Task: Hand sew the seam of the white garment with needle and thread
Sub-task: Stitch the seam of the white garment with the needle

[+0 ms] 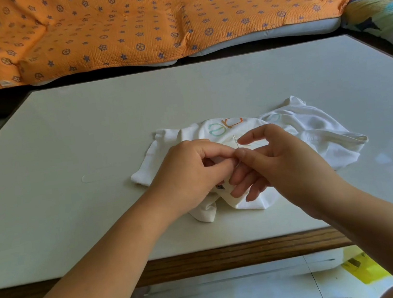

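Two pinch grips: left hand (188, 172) on crumpled white garment (314, 132), right hand (290, 161) on slim needle (236, 142).

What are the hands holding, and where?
The left hand pinches a fold of the white garment. The right hand seems to pinch the needle at its lower end with thumb and finger.

The left forearm (101, 268) and right forearm (388, 228) reach in from the near side and meet at the middle. The left hand (191, 174) is curled, its fingertips pinching the white garment (319, 129). The right hand (290, 161) sets its thumb against those fingertips, with the forefinger lifted and the other fingers loosely bent. Whether it pinches anything is unclear.
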